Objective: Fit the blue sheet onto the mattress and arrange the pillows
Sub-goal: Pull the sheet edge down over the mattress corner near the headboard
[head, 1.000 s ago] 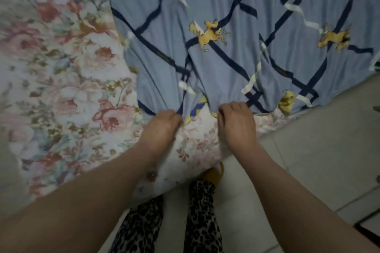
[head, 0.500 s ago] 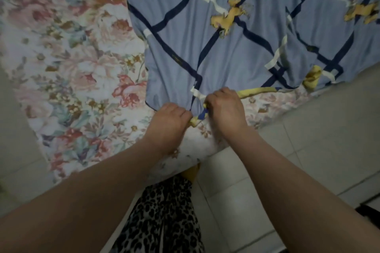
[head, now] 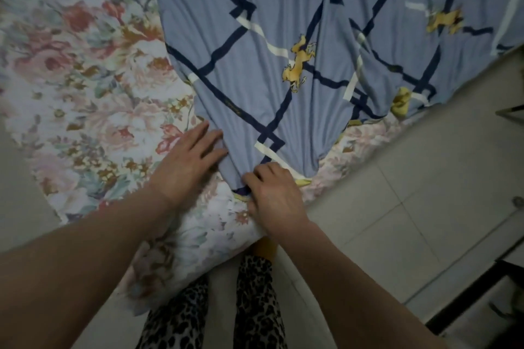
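I see no readable writing anywhere. At the mattress's (head: 85, 79) near corner, floral fabric lies bare on the left. My left hand (head: 187, 161) lies flat there, fingers straight, their tips touching the edge of the blue sheet (head: 269, 65). The sheet is pale blue with navy and white crossing lines and yellow horse figures, bunched to a point at that corner. My right hand (head: 275, 201) pinches that point with curled fingers. Tiled floor (head: 411, 207) lies to the right.
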